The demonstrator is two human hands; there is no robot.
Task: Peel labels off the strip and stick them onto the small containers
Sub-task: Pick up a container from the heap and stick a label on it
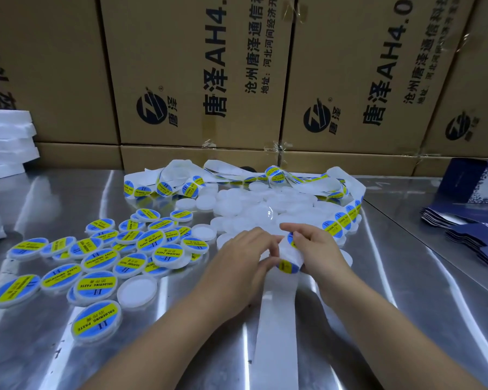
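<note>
left hand: fingers curled, gripping the label strip from its left side; thumb hidden.
right hand: fingertips close together, pinching the blue-and-yellow label at the top of the strip's bend.
why held so: the strip is folded over between the two hands, probably so a label edge lifts off the backing.
next label: on the strip, just below the hands' meeting point, not yet peeled.
container in hand: cannot tell, as the fingers cover the spot.
spent backing: bare white tail running from the hands toward the person, flat on the table.
step: judged as peeling, with sticking not yet begun for this label.
bare containers: heap of white round tubs just beyond the hands, within easy reach for the next pick.
labelled containers: spread to the left, lids up with blue-yellow "SOLDERING PASTE" labels; a few unlabelled white ones are mixed in. Finished work looks to be pushed aside here.
unused strip loops: full labels, curling behind and to the right of the bare heap, feeding toward the hands.
steel table: shiny, carries everything.
dark blue packets: stacked at far right, well apart.
foam sheets: white stack at far left.
cardboard boxes: wall of printed cartons behind the table.
</note>
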